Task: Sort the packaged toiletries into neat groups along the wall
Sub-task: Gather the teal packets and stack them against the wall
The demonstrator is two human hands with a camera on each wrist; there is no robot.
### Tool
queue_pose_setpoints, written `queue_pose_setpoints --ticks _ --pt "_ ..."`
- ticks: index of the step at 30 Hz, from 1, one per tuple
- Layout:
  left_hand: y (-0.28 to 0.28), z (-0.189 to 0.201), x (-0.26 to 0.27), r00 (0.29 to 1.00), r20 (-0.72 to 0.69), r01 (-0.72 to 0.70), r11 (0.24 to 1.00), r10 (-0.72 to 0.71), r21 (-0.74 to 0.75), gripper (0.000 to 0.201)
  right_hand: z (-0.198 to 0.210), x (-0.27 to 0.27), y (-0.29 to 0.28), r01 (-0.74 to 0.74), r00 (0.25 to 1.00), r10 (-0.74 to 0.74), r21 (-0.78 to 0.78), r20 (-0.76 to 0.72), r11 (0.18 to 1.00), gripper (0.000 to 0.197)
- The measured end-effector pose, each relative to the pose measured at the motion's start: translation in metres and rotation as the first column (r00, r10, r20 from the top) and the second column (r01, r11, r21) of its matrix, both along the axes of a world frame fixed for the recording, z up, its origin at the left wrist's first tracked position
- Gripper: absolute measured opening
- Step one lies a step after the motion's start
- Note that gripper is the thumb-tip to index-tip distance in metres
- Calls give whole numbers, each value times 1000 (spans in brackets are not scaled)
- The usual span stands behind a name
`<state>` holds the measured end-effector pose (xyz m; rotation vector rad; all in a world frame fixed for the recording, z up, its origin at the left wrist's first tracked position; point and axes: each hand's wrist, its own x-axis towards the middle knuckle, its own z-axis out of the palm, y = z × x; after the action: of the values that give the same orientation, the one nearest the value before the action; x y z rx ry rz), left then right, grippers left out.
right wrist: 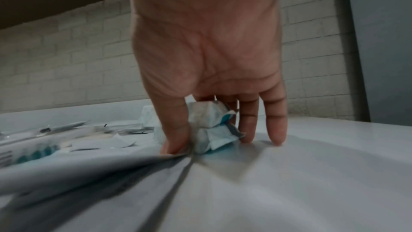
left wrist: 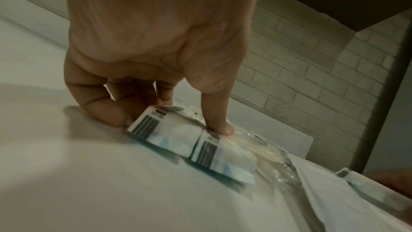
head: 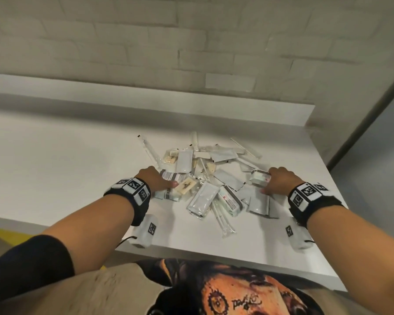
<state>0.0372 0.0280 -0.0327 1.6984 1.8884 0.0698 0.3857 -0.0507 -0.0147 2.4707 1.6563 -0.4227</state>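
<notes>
A loose pile of packaged toiletries (head: 205,178) lies on the white table (head: 66,167). My left hand (head: 162,181) is at the pile's left edge. In the left wrist view its thumb (left wrist: 219,126) and curled fingers (left wrist: 111,110) grip two white barcode packets (left wrist: 169,135) lying side by side on the table. My right hand (head: 270,181) is at the pile's right edge and pinches a small white-and-blue soft packet (head: 258,177). In the right wrist view that packet (right wrist: 211,124) sits between thumb (right wrist: 175,138) and fingers, while two other fingertips (right wrist: 276,137) touch the table.
Flat white sachets (head: 203,201), a wrapped soap bar (head: 187,186) and long clear-wrapped sticks (head: 223,221) fill the pile. A raised white ledge (head: 146,98) runs under the brick wall (head: 191,42). The table's front edge (head: 214,258) is near my body; a grey post (head: 362,123) stands at the right.
</notes>
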Motion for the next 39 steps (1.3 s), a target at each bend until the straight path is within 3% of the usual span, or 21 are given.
queue_pose_setpoints --ticks 3,7,10,14,17,20,23,25,28,33,36,39 --pt "3 -3 0 999 32 -15 1000 16 -20 86 1 2 1 33 999 -33 17 -26 999 64" --pt "-2 9 2 999 15 -41 999 42 -18 53 7 1 -4 61 993 -42 180 -109 982 52" --pt "0 7 1 996 70 -46 997 51 -64 48 17 -6 -11 79 969 -10 270 -248 960 47" --pt "-6 14 0 966 214 -132 987 148 -86 33 15 -19 -23 35 817 3 55 -577 998 43" --pt "-5 18 -3 954 244 -199 977 174 81 38 11 -17 -24 156 693 -65 62 -718 986 47" --pt "-10 23 -3 928 344 -201 969 141 146 43 14 -7 -21 219 716 -49 158 -697 963 50" --pt "-21 20 4 964 267 -58 982 9 177 51 11 -2 -22 246 758 -45 221 -651 944 50" --pt "-27 18 12 980 161 90 984 -115 153 65 8 -3 -22 189 778 -19 205 -628 960 49" --pt "-28 12 21 970 -38 242 961 -239 136 75 7 -7 -20 125 744 4 144 -668 982 45" --pt "0 11 5 992 -108 87 968 -63 235 50 0 -2 -8 97 722 -20 73 -692 993 64" --pt "5 9 -10 984 -168 3 947 54 321 40 -5 2 -6 101 718 -30 61 -696 993 61" --pt "-4 2 -3 991 -119 105 936 -69 337 49 -7 2 -3 127 719 -50 61 -693 990 51"
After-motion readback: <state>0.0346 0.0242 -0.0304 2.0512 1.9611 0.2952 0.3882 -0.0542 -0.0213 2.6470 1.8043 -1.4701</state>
